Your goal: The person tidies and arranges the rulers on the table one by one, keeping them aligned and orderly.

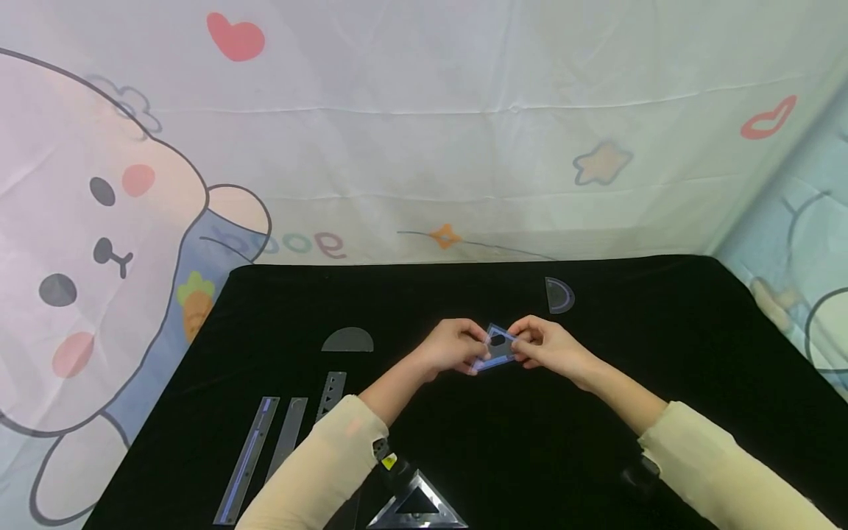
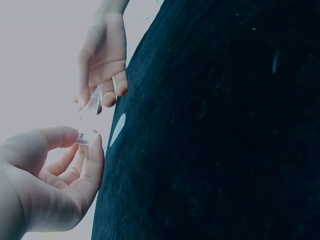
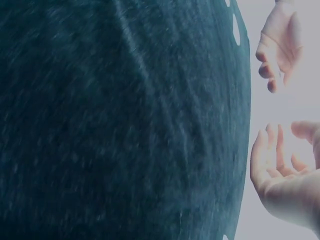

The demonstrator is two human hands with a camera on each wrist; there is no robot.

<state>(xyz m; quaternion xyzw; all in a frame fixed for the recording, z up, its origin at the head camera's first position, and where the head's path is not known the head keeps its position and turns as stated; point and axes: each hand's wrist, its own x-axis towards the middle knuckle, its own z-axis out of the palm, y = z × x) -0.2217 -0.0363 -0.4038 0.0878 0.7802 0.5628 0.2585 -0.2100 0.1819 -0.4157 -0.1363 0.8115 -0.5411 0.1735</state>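
**Clear blue-edged set square (image 1: pixel 501 351), raised between both hands**

Held by opposite sides between left hand (image 1: pixel 457 346) and right hand (image 1: pixel 546 344), above the black-covered desk (image 1: pixel 662 331). Pinched narrowly on each side, thumb against fingers, with parts of the border covered and the full outline hard to tell. Dark cutout in the middle. In the left wrist view, nearly edge-on between the two hands; in the right wrist view, too washed out to make out.

Already lying flat, toward the left: a blue-striped ruler (image 1: pixel 246 462), a plain grey ruler (image 1: pixel 288 433) partly hidden by the left sleeve (image 1: pixel 324 471), and a ruler with triangular cutouts (image 1: pixel 331 392), roughly side by side. Farther back, a grey protractor (image 1: pixel 347 341), straight edge toward the near side. Just beyond the right hand, a blue-marked protractor (image 1: pixel 559 296), well apart from the rulers. At the front, a silvery triangular set square (image 1: pixel 419 521), near the lower edge of the head view.

Judging by that spread, well along: six tools down and out of any grip, only one in handling. Left, by the same reading: the held set square, not yet on the desk. Cannot tell about anything behind the sleeves.
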